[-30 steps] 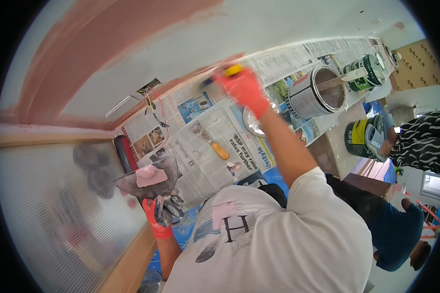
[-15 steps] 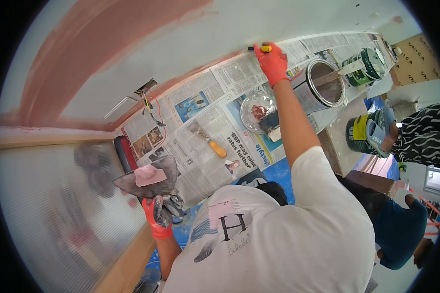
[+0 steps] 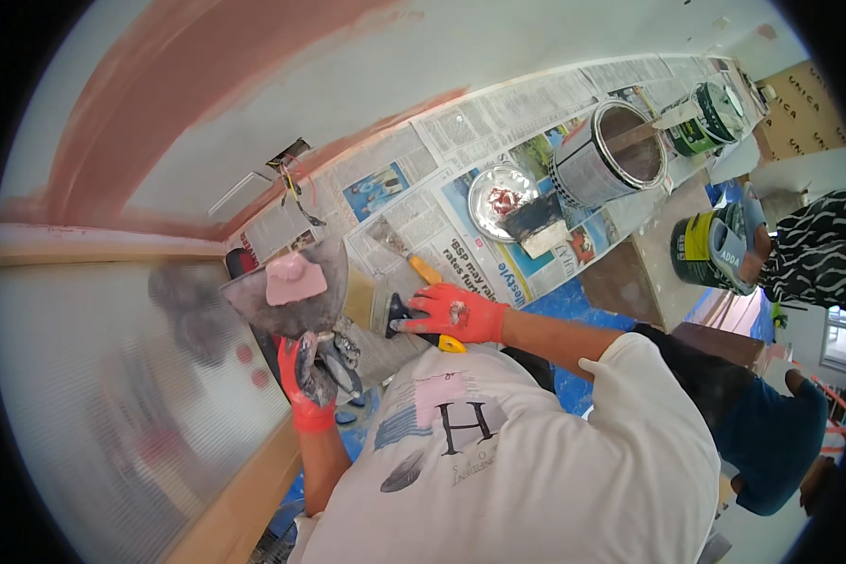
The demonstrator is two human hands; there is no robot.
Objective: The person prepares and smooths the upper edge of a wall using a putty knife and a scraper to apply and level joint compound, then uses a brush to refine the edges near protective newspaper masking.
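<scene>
My left hand, in a red glove smeared with grey, is closed on a wide grey filling blade. A pink lump of filler sits on that blade. My right hand, also red-gloved, grips a putty knife with a black and yellow handle. Its pale blade points left, close beside the wide blade; whether the two touch I cannot tell. Near my right fingers, a scraper with an orange handle lies on newspaper.
On the newspaper stand a foil-like round dish with reddish residue, a flat dark-and-white tool and an open tin. A green tub is farther right. Wires stick out of the wall. Another person holds a bucket.
My right hand has come back from the far wall edge with the putty knife, toward the wide blade. My left hand keeps the filler-loaded blade, raised slightly toward the wall.
</scene>
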